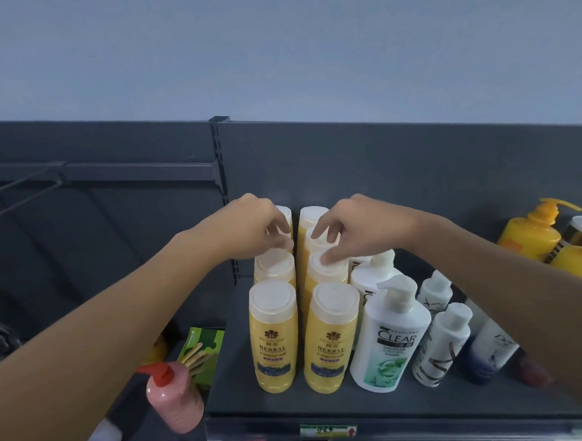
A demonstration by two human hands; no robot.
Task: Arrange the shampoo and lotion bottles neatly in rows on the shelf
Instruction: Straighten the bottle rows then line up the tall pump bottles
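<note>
The yellow herbal bottles [274, 333] stand upright in two rows running to the back of the shelf [421, 402], directly under both hands. The left hand [260, 226] pinches a cap in the left row; the right hand [346, 228] rests curled fingertips on right-row caps. The plastic is smooth and translucent, the caps white and flat.

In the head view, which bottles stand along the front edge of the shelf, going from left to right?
Yellow herbal bottle → second yellow herbal bottle → white Clear pump bottle → small white bottle with dark stripes → white and blue Dove bottle.
</note>
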